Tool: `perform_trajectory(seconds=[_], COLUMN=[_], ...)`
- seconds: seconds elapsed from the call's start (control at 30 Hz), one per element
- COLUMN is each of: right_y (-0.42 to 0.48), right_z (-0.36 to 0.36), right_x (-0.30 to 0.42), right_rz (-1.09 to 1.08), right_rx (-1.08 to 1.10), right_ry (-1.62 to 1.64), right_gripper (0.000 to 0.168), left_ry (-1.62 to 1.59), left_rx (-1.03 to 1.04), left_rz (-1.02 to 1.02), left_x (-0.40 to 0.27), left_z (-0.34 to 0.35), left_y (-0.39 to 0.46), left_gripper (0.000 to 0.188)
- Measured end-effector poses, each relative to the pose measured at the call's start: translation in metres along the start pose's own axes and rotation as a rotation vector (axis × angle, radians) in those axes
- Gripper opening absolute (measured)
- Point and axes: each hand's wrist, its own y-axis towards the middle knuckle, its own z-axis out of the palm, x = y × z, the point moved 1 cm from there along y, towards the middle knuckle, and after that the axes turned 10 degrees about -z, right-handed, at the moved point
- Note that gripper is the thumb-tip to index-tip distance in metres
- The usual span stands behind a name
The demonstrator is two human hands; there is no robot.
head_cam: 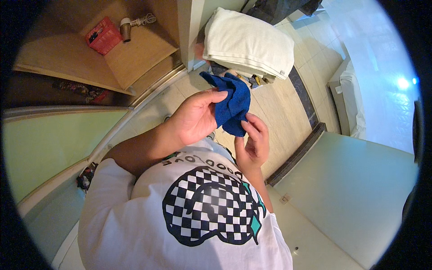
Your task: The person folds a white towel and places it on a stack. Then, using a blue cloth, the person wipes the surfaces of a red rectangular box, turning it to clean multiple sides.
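A crumpled piece of dark blue cloth (pixel 233 101), perhaps a sock, is held up in front of my chest. My left hand (pixel 197 116) pinches its left side, with the thumb lying on top of the fabric. The fingertips of my right hand (pixel 253 140) hold its lower right edge. One corner of the cloth sticks out to the upper left, above my left thumb. Just beyond it, a folded white towel (pixel 248 40) lies on top of a pile. Small mixed fabric items (pixel 256 81) show under the towel's near edge, partly hidden by the cloth.
In the open wooden cabinet (pixel 141 64) at upper left are a red plastic basket (pixel 104 35) and a hair dryer (pixel 126 29) with a coiled cord. A frosted glass panel (pixel 354 175) stands at right. Light floor tiles (pixel 276 114) have a dark stone strip (pixel 303 94).
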Motion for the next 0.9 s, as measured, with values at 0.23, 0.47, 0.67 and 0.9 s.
perform_trajectory(seconds=[0.23,0.47,0.67,0.9], right_y=[0.005,-0.001,-0.002,-0.009], right_z=[-0.008,-0.008,-0.008,-0.009], right_x=[-0.001,-0.002,0.003,-0.003], right_rz=[0.28,0.509,0.717,0.819], right_rx=[-0.189,-0.273,-0.243,-0.231], right_ry=[0.349,0.638,0.882,1.032], right_gripper=[0.024,0.01,0.014,0.012], left_ry=[0.402,0.51,0.647,0.765], left_rx=[-0.032,-0.13,-0.084,-0.148], left_rz=[0.028,-0.004,0.055,0.04], left_x=[0.01,0.006,0.011,0.009], left_z=[-0.013,-0.003,-0.006,-0.007], left_y=[-0.003,-0.016,-0.019,-0.024], left_gripper=[0.041,0.052,0.061,0.047])
